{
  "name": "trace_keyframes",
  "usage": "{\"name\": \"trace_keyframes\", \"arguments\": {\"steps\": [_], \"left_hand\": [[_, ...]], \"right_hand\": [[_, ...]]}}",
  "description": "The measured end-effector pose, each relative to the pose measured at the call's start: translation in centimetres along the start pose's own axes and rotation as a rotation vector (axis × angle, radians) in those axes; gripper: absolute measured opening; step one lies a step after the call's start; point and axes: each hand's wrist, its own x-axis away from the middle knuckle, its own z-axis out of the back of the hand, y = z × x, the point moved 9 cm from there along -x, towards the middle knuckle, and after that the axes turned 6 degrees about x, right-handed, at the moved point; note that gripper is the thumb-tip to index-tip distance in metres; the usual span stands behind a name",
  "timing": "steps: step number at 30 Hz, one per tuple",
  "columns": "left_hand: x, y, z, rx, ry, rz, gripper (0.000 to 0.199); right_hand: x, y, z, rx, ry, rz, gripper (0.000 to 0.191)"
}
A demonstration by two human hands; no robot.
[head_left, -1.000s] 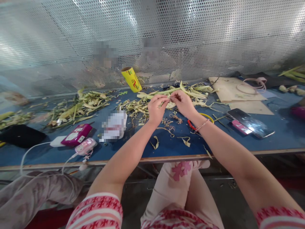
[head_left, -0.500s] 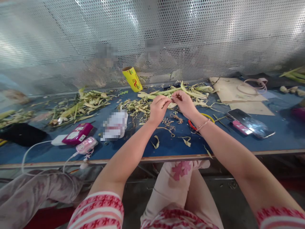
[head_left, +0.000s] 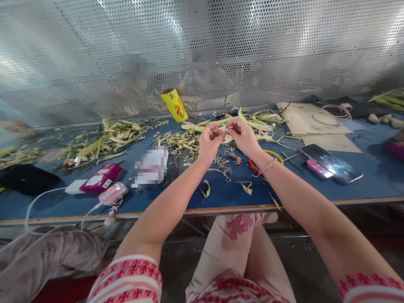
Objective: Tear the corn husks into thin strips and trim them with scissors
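Over the blue table [head_left: 176,193], my left hand [head_left: 211,141] and my right hand [head_left: 241,135] meet at the fingertips. The fingers of both are pinched around something small and pale green, too small to make out. Behind and below them lie long pale green husk strips [head_left: 265,122]. To the left of my left hand is a heap of short curly green scraps [head_left: 179,141]. Thin brown curled bits [head_left: 232,158] lie just below my hands.
A yellow tube [head_left: 174,105] leans by the perforated metal screen [head_left: 271,50]. Left are a magenta device [head_left: 101,177], cables and more husks [head_left: 120,136]. Right are red-and-yellow handles [head_left: 273,155], a phone [head_left: 331,163] and brown cardboard [head_left: 311,120]. A person's leg [head_left: 53,252] shows lower left.
The fingers of my left hand have curled and shifted slightly, and my two hands' fingertips are closer together. A pale green bit now shows between them.
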Motion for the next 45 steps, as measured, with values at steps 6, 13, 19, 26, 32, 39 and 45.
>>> {"name": "trace_keyframes", "arguments": {"steps": [6, 13, 19, 26, 32, 39, 45], "left_hand": [[0.2, -0.4, -0.2, 0.099, -0.014, 0.074, 0.01], [0.1, -1.4, 0.2, 0.198, 0.04, 0.136, 0.015], [0.1, -1.6, 0.3, 0.26, 0.043, 0.149, 0.013], [0.1, -1.9, 0.2, 0.318, 0.016, 0.176, 0.004], [-0.1, -2.8, 0.2, 0.338, 0.013, 0.253, 0.013], [0.0, -2.9, 0.0, 0.364, 0.022, 0.283, 0.014], [0.0, -2.6, -0.2, 0.33, -0.009, 0.279, 0.01]], "right_hand": [[0.1, -0.3, 0.1, 0.053, -0.006, 0.023, 0.012], [0.1, -0.1, 0.2, 0.01, -0.006, -0.001, 0.009], [0.1, 0.2, 0.1, -0.031, -0.023, -0.045, 0.008], [0.0, 0.1, 0.0, -0.053, -0.043, -0.046, 0.013], [-0.1, 0.2, -0.1, -0.043, -0.066, -0.036, 0.012], [-0.1, 1.1, -0.4, -0.083, -0.072, -0.079, 0.009], [-0.2, 1.4, -0.4, -0.102, -0.069, -0.089, 0.011]]}}
